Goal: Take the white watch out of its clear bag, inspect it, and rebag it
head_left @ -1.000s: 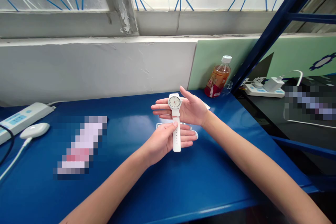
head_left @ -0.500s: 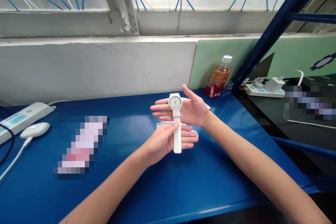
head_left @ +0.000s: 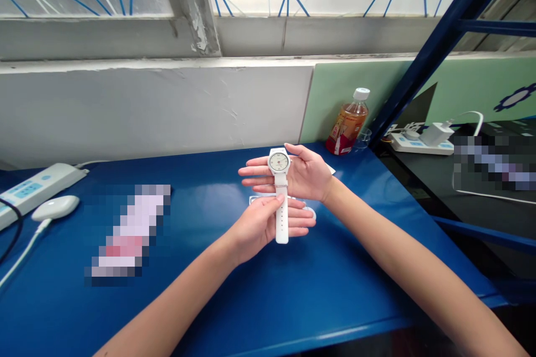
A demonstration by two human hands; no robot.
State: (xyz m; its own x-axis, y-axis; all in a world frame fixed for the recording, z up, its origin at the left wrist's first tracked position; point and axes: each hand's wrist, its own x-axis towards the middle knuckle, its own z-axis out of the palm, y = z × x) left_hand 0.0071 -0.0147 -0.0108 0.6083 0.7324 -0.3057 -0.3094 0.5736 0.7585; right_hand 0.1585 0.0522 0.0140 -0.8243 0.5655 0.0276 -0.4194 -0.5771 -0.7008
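Note:
A white wristwatch (head_left: 278, 162) with a round pale dial lies lengthwise across both palms, dial up and its long strap toward me. My left hand (head_left: 263, 226) grips the punched strap, thumb pressed on top and the other fingers stretched out beneath it. Under the watch case, my right hand (head_left: 305, 172) supports the watch on its extended fingers, palm up. Its thumb tip lies at the upper right edge of the case. Behind my hands, a clear or white item (head_left: 310, 213) on the table is mostly hidden.
The blue table (head_left: 201, 312) meets a wall at the back. A pixelated flat object (head_left: 132, 234), a power strip (head_left: 39, 189) and a white corded device (head_left: 55, 208) lie at left. A drink bottle (head_left: 347, 125) stands at back right near a blue metal post (head_left: 422, 67).
My right thumb has come down from its raised position to the upper edge of the watch case. The watch and my left hand have stayed almost in place.

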